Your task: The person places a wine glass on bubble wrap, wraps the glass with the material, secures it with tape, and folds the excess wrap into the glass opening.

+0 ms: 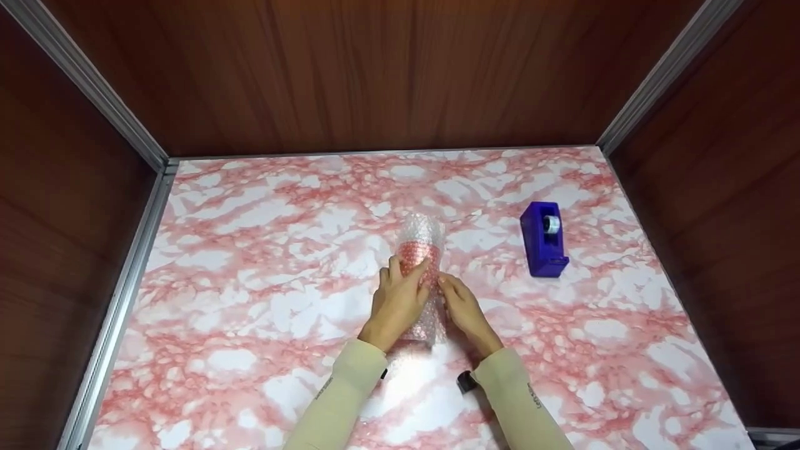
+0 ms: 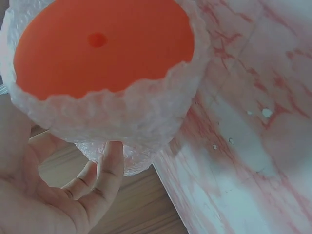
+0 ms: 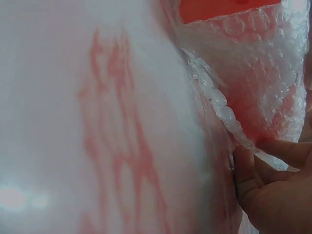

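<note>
An orange object with a flat oval end and a small dimple (image 2: 141,58) lies rolled in clear bubble wrap (image 1: 422,228) at the middle of the table. The wrap sticks out past both its ends; the object's kind stays hidden. My left hand (image 1: 400,297) lies over the roll from the left and holds it, thumb and fingers curved round it. On the right side, my right hand (image 1: 464,309) pinches the loose edge of the wrap (image 3: 219,100) between thumb and fingers, close against the roll.
A blue tape dispenser (image 1: 544,240) with a roll of clear tape stands to the right, beyond the right hand. Dark wood panels (image 1: 375,75) wall in the marbled red and white table (image 1: 250,262) at the back and both sides.
</note>
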Demonstrator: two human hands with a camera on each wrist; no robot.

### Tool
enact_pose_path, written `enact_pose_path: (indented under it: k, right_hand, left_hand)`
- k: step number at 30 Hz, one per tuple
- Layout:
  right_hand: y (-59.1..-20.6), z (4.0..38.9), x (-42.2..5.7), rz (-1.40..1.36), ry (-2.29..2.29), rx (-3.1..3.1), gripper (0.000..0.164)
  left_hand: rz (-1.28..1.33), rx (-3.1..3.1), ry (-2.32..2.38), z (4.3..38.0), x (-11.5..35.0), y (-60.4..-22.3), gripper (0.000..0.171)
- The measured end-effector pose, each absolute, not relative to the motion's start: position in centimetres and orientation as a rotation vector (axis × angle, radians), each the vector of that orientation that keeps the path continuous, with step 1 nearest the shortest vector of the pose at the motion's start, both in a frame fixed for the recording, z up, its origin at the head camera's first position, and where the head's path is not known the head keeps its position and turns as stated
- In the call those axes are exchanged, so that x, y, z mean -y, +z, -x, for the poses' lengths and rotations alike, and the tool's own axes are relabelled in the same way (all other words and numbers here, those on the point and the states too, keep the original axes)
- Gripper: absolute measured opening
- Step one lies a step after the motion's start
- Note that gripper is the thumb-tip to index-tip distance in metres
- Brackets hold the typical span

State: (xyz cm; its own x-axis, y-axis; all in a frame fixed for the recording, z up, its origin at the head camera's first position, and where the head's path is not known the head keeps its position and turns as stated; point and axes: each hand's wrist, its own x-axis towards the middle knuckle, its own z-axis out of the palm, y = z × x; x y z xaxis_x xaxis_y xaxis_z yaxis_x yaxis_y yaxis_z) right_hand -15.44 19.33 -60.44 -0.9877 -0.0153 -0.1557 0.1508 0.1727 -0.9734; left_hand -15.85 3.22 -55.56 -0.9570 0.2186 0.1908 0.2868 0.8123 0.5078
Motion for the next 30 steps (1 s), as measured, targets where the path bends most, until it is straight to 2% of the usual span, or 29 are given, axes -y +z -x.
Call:
enact_pose_path:
  k: [11,22,30]
  right_hand:
    - [-60.5,15.5,-19.4,-0.095,-1.923,-2.362,0.048]
    - [-60.1,15.8,-19.5,-0.092,-1.950,-2.349,0.036]
    - [-59.9,15.6,-19.1,-0.130,-2.014,-2.316,0.037]
  left_hand:
    - [0.415,2.847,-0.750,15.8,-4.1,-55.5,0.046]
    - [0.430,2.821,-0.672,15.7,-4.7,-55.6,0.044]
    - [0.427,2.805,-0.645,15.7,-5.1,-55.7,0.041]
